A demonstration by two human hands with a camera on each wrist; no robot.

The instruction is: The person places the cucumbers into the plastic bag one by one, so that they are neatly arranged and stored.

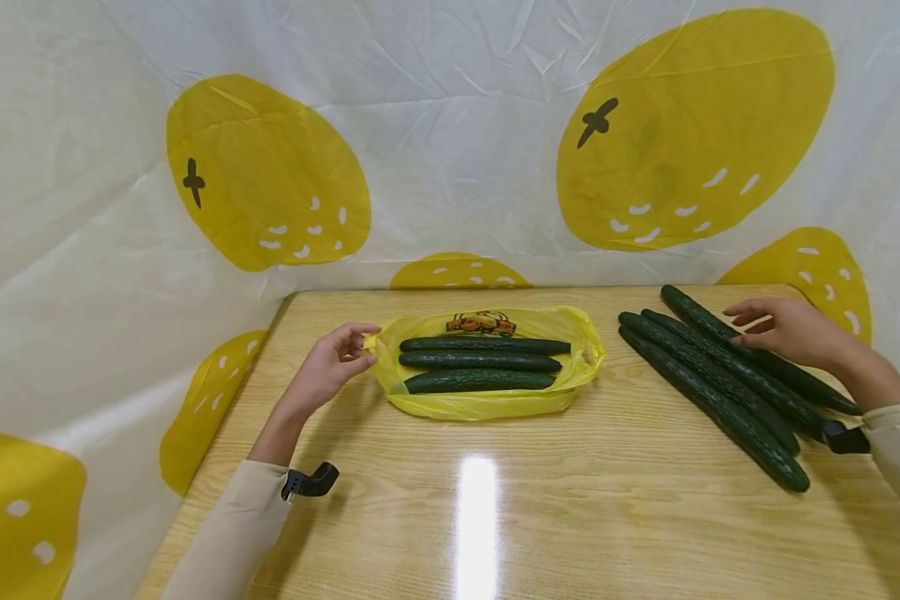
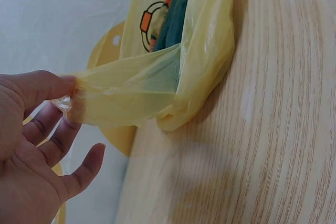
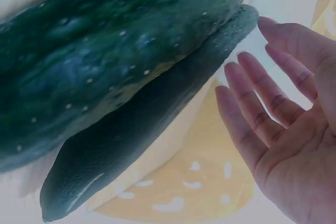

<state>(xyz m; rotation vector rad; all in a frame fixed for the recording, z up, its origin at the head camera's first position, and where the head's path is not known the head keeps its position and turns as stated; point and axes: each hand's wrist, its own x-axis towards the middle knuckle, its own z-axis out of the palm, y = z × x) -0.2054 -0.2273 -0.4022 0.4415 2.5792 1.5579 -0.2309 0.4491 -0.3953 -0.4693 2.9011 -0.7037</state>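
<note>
A yellow plastic bag [image 1: 487,406] lies spread on the table with its mouth open upward, and three dark green cucumbers [image 1: 483,361] lie side by side in it. My left hand [image 1: 335,360] pinches the bag's left handle; in the left wrist view the handle [image 2: 121,90] is drawn taut between thumb and fingers. At the right, my right hand [image 1: 795,332] hovers over several loose cucumbers [image 1: 720,408]. Its fingers are loosely bent and hold nothing. The right wrist view shows the palm [image 3: 299,145] beside the farthest cucumber [image 3: 142,114].
The wooden table [image 1: 390,517] runs up to a white sheet [image 1: 457,167] with yellow fruit prints at the back and left. A black wrist device [image 1: 311,481] sits on the left sleeve, and another [image 1: 846,437] on the right overlaps the cucumber ends.
</note>
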